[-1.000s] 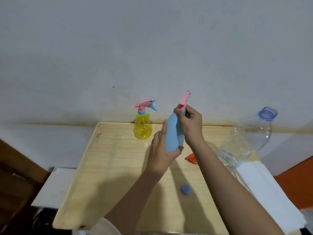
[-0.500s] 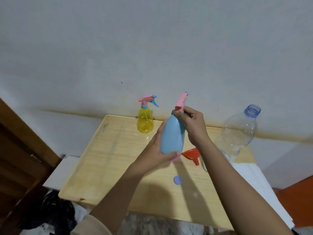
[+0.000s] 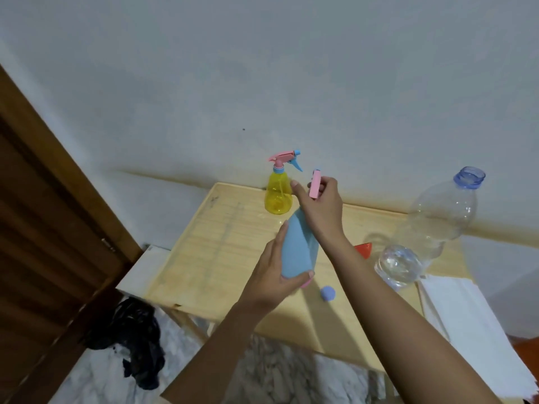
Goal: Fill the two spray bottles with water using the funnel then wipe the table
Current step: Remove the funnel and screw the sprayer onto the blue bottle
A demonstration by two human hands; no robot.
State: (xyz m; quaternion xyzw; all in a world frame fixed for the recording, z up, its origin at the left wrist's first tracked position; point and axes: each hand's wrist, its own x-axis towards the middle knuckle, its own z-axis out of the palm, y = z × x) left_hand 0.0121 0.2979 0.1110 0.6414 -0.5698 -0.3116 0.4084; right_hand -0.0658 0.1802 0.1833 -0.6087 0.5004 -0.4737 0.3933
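My left hand (image 3: 272,277) grips the body of the blue spray bottle (image 3: 296,249), held tilted above the wooden table (image 3: 221,252). My right hand (image 3: 319,208) is curled round the bottle's pink spray head (image 3: 315,184) at the neck. The yellow spray bottle (image 3: 278,195), with its pink and blue trigger on, stands at the table's far edge. The red funnel (image 3: 364,249) lies behind my right forearm, mostly hidden. A large clear water bottle (image 3: 428,225) leans at the right, its mouth open.
A small blue cap (image 3: 328,293) lies on the table near the front. White paper towels (image 3: 463,319) lie at the table's right end. A brown wooden door (image 3: 46,246) stands at the left, with a dark cloth (image 3: 131,336) on the marble floor below.
The camera has swung left and down, so the door and floor show. Both hands keep hold of the blue bottle; the right hand has turned at the spray head.
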